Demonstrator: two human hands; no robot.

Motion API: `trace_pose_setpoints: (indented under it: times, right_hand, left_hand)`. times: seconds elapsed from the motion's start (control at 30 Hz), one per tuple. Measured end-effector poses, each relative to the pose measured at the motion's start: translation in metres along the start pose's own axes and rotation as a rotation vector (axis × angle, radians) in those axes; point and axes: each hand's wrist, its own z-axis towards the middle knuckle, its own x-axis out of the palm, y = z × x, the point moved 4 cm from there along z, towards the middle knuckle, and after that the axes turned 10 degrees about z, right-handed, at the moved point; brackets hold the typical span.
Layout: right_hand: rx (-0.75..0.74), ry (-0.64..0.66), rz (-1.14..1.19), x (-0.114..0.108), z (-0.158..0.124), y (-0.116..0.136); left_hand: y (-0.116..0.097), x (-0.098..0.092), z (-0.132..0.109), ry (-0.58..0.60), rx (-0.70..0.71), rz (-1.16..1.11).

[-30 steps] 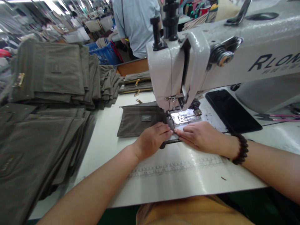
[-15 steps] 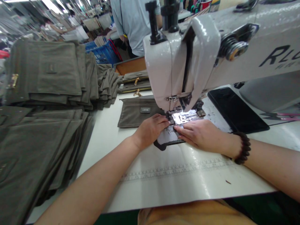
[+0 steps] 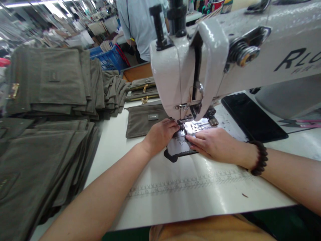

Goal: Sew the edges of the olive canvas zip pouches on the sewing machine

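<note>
An olive-brown fabric panel (image 3: pixel 140 122) with a small label (image 3: pixel 153 116) lies flat, its right end running under the head of a sewing machine (image 3: pixel 167 77). My left hand (image 3: pixel 162 134) is closed at the panel's near right edge, fingertips beside the presser foot (image 3: pixel 181 125). My right hand (image 3: pixel 212 142) lies with its fingers stretched over the lit metal plate (image 3: pixel 179 147), just right of the foot. Whatever is beneath those fingers is hidden.
Piles of olive fabric pieces (image 3: pixel 57 77) stand on the left. Zippered pieces (image 3: pixel 144 90) lie behind the panel. A black phone (image 3: pixel 253 117) and pink-handled snips (image 3: pixel 301 123) are on the right. A person (image 3: pixel 142 30) stands behind, near a blue basket (image 3: pixel 111 57).
The view has shifted slightly. My left hand and the fabric panel show a little further left against the foot, and my right hand has barely moved.
</note>
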Motion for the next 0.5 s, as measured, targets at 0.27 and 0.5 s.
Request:
trace_pose_setpoints:
  times: [0.27, 0.5]
  right_hand:
    - [0.021, 0.026, -0.008, 0.001, -0.001, 0.000]
    - [-0.026, -0.010, -0.012, -0.002, -0.003, -0.002]
  left_hand:
    - [0.029, -0.010, -0.002, 0.148, -0.181, -0.177]
    - [0.001, -0.036, -0.020, 0.510, -0.148, -0.082]
